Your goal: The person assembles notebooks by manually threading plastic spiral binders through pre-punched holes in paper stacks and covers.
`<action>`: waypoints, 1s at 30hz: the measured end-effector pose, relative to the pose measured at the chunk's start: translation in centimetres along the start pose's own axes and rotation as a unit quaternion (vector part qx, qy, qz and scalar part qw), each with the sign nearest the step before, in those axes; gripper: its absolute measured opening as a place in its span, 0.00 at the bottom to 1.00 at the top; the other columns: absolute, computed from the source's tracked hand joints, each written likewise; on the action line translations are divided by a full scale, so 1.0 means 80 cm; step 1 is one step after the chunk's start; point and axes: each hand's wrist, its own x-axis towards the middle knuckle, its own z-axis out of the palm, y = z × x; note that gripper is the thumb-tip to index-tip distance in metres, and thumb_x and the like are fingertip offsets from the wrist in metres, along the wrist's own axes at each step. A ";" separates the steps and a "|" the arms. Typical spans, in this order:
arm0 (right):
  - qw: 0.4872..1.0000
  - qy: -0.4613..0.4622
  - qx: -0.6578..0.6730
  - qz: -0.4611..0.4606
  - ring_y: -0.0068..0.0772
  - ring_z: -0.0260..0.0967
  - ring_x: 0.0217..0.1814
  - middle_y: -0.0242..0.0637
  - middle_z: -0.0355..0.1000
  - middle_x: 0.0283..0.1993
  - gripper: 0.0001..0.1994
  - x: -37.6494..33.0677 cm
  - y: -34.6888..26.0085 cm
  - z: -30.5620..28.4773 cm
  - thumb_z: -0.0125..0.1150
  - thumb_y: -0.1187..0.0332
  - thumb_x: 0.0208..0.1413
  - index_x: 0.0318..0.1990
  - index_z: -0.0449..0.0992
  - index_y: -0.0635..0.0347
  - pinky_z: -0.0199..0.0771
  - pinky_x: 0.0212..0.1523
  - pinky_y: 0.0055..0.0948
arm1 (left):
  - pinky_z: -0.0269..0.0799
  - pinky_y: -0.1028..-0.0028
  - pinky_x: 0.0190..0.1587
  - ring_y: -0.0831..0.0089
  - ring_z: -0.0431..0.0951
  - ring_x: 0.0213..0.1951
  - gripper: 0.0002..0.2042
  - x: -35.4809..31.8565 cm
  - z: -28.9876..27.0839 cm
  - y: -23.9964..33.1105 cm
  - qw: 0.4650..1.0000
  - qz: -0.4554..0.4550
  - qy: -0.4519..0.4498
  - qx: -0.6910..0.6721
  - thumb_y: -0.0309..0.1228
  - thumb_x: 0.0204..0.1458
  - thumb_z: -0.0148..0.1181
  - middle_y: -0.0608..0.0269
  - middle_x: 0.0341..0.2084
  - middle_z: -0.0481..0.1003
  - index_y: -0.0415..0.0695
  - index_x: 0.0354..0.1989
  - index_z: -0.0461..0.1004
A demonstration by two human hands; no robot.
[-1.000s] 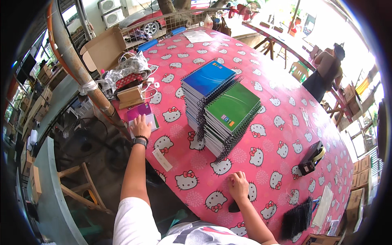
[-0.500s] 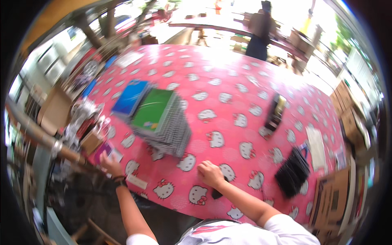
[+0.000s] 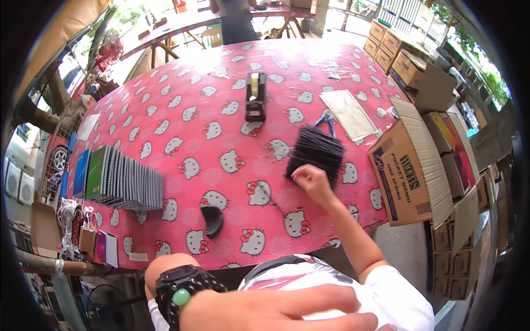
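My left hand (image 3: pixel 276 310), with a dark wristwatch (image 3: pixel 179 287), is close to the camera at the lower edge. Its fingers stretch rightward over my shirt, apart, and nothing shows in them. My right hand (image 3: pixel 312 182) reaches the near edge of a bundle of thin black ribbed strips (image 3: pixel 317 151), like binding coils. Its fingertips are pressed together; what they hold, if anything, is too small to make out. A thin dark strand (image 3: pixel 270 199) lies left of that hand. Farther left is a curved black object (image 3: pixel 212 222). Spiral notebooks (image 3: pixel 130 182) with green and blue covers stand stacked at the left.
A tape dispenser (image 3: pixel 255 98) stands mid-table. Blue-handled pliers (image 3: pixel 326 122) and a pale flat sheet (image 3: pixel 349 115) lie beyond the bundle. An open cardboard box (image 3: pixel 406 171) borders the right side. Paper bags (image 3: pixel 88 240) sit at the left edge. A person (image 3: pixel 237 22) stands behind the table.
The view has swung right. My left hand has left the purple item at the table's left edge and come up near the camera. My right hand has moved from the table's middle to the black bundle.
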 end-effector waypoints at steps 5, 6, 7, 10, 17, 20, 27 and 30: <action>0.974 0.172 -0.145 0.039 0.35 0.74 0.36 0.43 0.75 0.34 0.09 0.117 0.075 -0.125 0.58 0.68 0.47 0.35 0.77 0.62 0.72 0.39 0.32 | 0.70 0.66 0.36 0.65 0.72 0.34 0.07 0.058 0.057 -0.022 0.986 0.013 -0.123 -0.113 0.28 0.45 0.51 0.58 0.28 0.70 0.35 0.25 0.69; 0.965 0.181 -0.171 0.088 0.34 0.74 0.36 0.43 0.75 0.35 0.10 0.141 0.101 -0.155 0.59 0.66 0.48 0.35 0.77 0.62 0.71 0.39 0.30 | 0.70 0.67 0.36 0.66 0.71 0.33 0.07 0.069 0.068 -0.028 0.979 0.011 -0.146 -0.141 0.28 0.45 0.51 0.59 0.28 0.68 0.36 0.24 0.68; 0.956 0.180 -0.192 0.133 0.33 0.73 0.36 0.43 0.76 0.35 0.12 0.160 0.124 -0.172 0.60 0.63 0.48 0.36 0.77 0.62 0.71 0.39 0.29 | 0.69 0.68 0.36 0.67 0.70 0.32 0.06 0.077 0.079 -0.032 0.972 0.002 -0.166 -0.163 0.28 0.45 0.51 0.60 0.27 0.67 0.36 0.24 0.67; 0.924 0.106 -0.331 0.162 0.43 0.73 0.41 0.48 0.75 0.39 0.18 0.204 0.157 -0.187 0.64 0.56 0.45 0.38 0.76 0.61 0.71 0.42 0.34 | 0.64 0.72 0.28 0.71 0.65 0.21 0.08 0.105 0.112 -0.040 0.996 0.084 -0.038 -0.011 0.32 0.39 0.53 0.67 0.14 0.61 0.44 0.15 0.63; 0.907 0.143 -0.371 0.137 0.48 0.73 0.39 0.49 0.75 0.33 0.16 0.229 0.183 -0.170 0.67 0.65 0.43 0.39 0.75 0.64 0.71 0.41 0.40 | 0.70 0.71 0.39 0.72 0.74 0.33 0.06 0.040 0.103 -0.068 0.973 -0.066 -0.064 0.210 0.29 0.45 0.58 0.65 0.31 0.73 0.45 0.31 0.72; 0.943 0.261 -0.186 0.093 0.32 0.72 0.28 0.39 0.74 0.25 0.12 0.239 0.189 -0.220 0.63 0.69 0.46 0.39 0.75 0.65 0.71 0.33 0.30 | 0.70 0.71 0.38 0.69 0.75 0.32 0.09 -0.033 0.096 -0.082 0.966 -0.196 0.025 0.164 0.29 0.44 0.66 0.65 0.31 0.76 0.44 0.34 0.75; 0.967 -0.089 -0.067 -0.229 0.30 0.71 0.35 0.38 0.74 0.35 0.12 0.098 -0.079 0.000 0.54 0.84 0.46 0.39 0.76 0.63 0.72 0.36 0.24 | 0.66 0.73 0.47 0.74 0.71 0.45 0.23 -0.238 0.082 -0.109 0.768 -0.468 0.436 -0.040 0.38 0.48 0.64 0.61 0.44 0.72 0.41 0.50 0.68; 0.955 -0.243 0.066 -0.155 0.33 0.72 0.35 0.39 0.72 0.36 0.18 0.020 -0.105 0.116 0.55 0.87 0.39 0.40 0.75 0.61 0.72 0.35 0.31 | 0.63 0.74 0.52 0.74 0.64 0.53 0.34 -0.288 0.059 -0.134 0.753 -0.498 0.413 -0.119 0.45 0.48 0.63 0.59 0.53 0.64 0.37 0.58 0.58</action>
